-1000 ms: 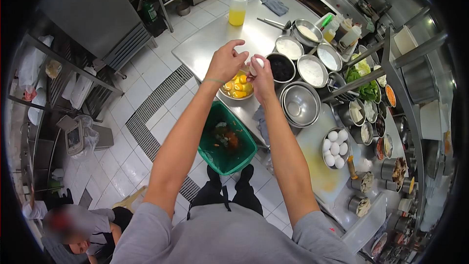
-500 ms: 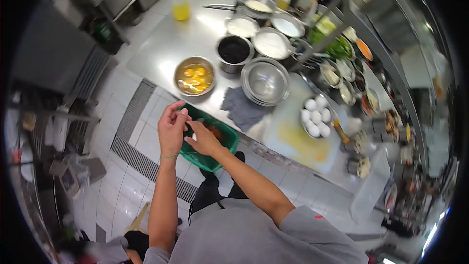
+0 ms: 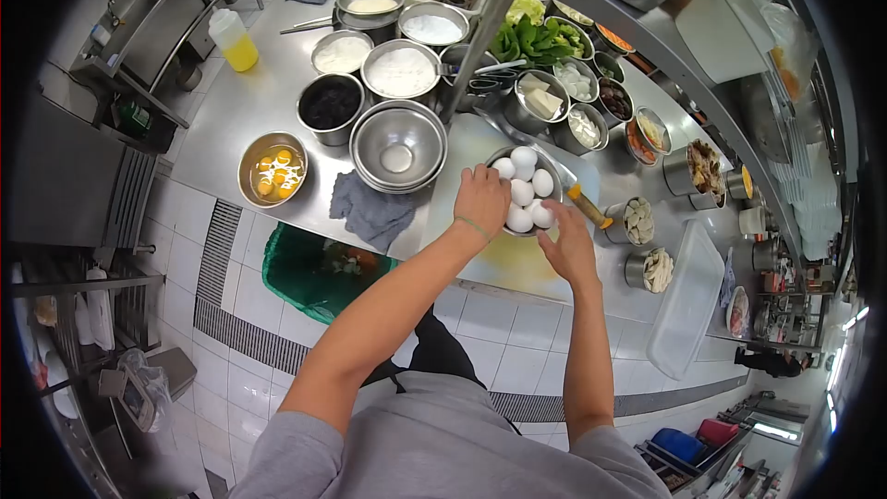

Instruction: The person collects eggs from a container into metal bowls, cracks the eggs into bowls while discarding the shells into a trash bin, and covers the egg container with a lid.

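White eggs (image 3: 521, 192) fill a round metal bowl (image 3: 558, 169) on the pale cutting board (image 3: 451, 187). My left hand (image 3: 482, 199) is over the bowl's left side, fingers extended at the eggs; some fingertips are hard to make out. At the lower right of the bowl is my right hand (image 3: 571, 245), its thumb and fingers apart beside an egg. Neither hand visibly lifts anything. A metal bowl of cracked eggs (image 3: 275, 169), with several yolks, stands on the steel counter to the left. Below the counter edge is a green-lined bin (image 3: 294, 279) with scraps inside.
Nested metal bowls (image 3: 397, 150) and a grey cloth (image 3: 368, 212) lie between the two egg bowls. Behind stand a pot of dark contents (image 3: 331, 105) and bowls of white powder (image 3: 400, 70). A shelf post (image 3: 478, 42) rises near the board; a yellow-handled tool (image 3: 589, 205) lies right of the eggs.
Both hands have moved from above the green bin to the bowl of white eggs on the right. They have separated to either side of it. The view has turned right.
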Tool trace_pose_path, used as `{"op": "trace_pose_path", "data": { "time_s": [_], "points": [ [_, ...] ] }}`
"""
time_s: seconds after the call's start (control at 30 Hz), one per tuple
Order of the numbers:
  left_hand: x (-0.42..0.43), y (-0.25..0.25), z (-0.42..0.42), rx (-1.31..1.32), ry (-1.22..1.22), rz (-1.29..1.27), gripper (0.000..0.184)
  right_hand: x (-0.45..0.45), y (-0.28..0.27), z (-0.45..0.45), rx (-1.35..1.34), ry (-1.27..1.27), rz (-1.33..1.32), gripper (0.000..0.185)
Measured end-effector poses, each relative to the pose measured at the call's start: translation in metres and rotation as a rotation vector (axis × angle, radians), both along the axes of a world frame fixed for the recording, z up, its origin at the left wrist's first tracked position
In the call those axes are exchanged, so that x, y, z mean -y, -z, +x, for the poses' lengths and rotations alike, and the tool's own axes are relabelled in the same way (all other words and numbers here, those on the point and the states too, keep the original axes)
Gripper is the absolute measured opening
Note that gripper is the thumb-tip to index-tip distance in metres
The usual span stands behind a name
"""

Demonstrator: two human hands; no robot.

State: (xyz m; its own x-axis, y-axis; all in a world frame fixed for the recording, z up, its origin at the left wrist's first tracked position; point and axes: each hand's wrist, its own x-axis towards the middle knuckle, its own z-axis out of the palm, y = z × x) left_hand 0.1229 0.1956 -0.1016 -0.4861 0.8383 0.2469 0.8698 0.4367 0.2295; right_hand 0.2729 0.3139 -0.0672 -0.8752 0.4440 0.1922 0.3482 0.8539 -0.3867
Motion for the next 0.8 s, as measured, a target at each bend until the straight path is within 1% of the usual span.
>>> {"op": "trace_pose_path", "data": {
  "time_s": [0.03, 0.07, 0.17, 0.2, 0.23, 0.27, 0.3, 0.33, 0.37, 0.4, 0.47, 0.5, 0.53, 0.57, 0.6, 0.63, 0.7, 0.73, 0.8],
  "points": [
    [-0.011, 0.004, -0.001, 0.002, -0.008, -0.131, 0.025, -0.009, 0.005, 0.000, 0.062, -0.021, -0.113, 0.044],
    [-0.018, 0.006, 0.000, 0.003, -0.018, -0.263, 0.024, -0.016, 0.009, 0.000, 0.064, -0.026, -0.118, 0.044],
    [-0.029, 0.009, -0.002, 0.019, 0.020, -0.282, 0.023, -0.031, 0.015, -0.001, 0.111, -0.096, -0.084, 0.050],
    [-0.031, 0.010, -0.001, 0.017, -0.004, -0.288, 0.023, -0.034, 0.015, 0.001, 0.068, -0.033, -0.141, 0.050],
    [-0.028, 0.010, 0.000, 0.055, -0.014, -0.161, 0.027, -0.036, 0.016, -0.001, 0.025, 0.017, -0.202, 0.050],
    [-0.021, 0.011, -0.003, 0.087, -0.036, -0.033, 0.032, -0.038, 0.018, -0.001, -0.112, 0.109, -0.412, 0.047],
    [-0.005, -0.005, -0.009, 0.080, -0.089, -0.045, 0.032, -0.037, 0.016, -0.009, -0.234, 0.200, -0.630, 0.044],
    [0.010, -0.021, -0.010, 0.331, -0.105, 0.127, 0.031, -0.039, 0.016, -0.022, -0.223, 0.156, -0.652, 0.044],
    [0.023, -0.034, -0.011, 0.573, -0.109, 0.312, 0.032, -0.038, 0.008, -0.036, -0.386, 0.127, -0.939, 0.042],
    [0.036, -0.036, -0.015, 0.561, -0.132, 0.314, 0.032, -0.035, -0.004, -0.050, -0.551, 0.108, -1.219, 0.039],
    [0.065, -0.037, -0.020, 1.173, -0.169, 0.697, 0.044, -0.019, -0.020, -0.101, -0.643, 0.019, -1.420, 0.039],
    [0.078, -0.034, -0.019, 1.274, -0.206, 0.821, 0.044, -0.016, -0.019, -0.127, -0.662, -0.040, -1.565, 0.038],
    [0.091, -0.030, -0.020, 1.376, -0.243, 0.944, 0.045, -0.017, -0.008, -0.155, -0.703, -0.073, -1.671, 0.033],
    [0.105, -0.033, -0.020, 1.390, -0.281, 0.987, 0.045, -0.010, -0.009, -0.182, -0.704, -0.142, -1.683, 0.030],
    [0.119, -0.038, -0.022, 1.400, -0.323, 1.032, 0.044, -0.002, -0.007, -0.206, -0.743, -0.115, -1.706, 0.027],
    [0.129, -0.042, -0.024, 1.397, -0.325, 1.036, 0.044, 0.002, -0.002, -0.228, -0.807, -0.044, -1.667, 0.023],
    [0.150, -0.048, -0.026, 1.324, -0.427, 1.125, 0.043, 0.004, 0.008, -0.260, -0.954, 0.292, -1.419, 0.029],
    [0.160, -0.047, -0.029, 1.295, -0.428, 1.147, 0.042, 0.002, 0.016, -0.272, -0.945, 0.282, -1.423, 0.029],
    [0.176, -0.051, -0.030, 1.262, -0.457, 1.157, 0.043, -0.018, 0.041, -0.291, -0.974, 0.562, -0.984, 0.029]
  ]
}}
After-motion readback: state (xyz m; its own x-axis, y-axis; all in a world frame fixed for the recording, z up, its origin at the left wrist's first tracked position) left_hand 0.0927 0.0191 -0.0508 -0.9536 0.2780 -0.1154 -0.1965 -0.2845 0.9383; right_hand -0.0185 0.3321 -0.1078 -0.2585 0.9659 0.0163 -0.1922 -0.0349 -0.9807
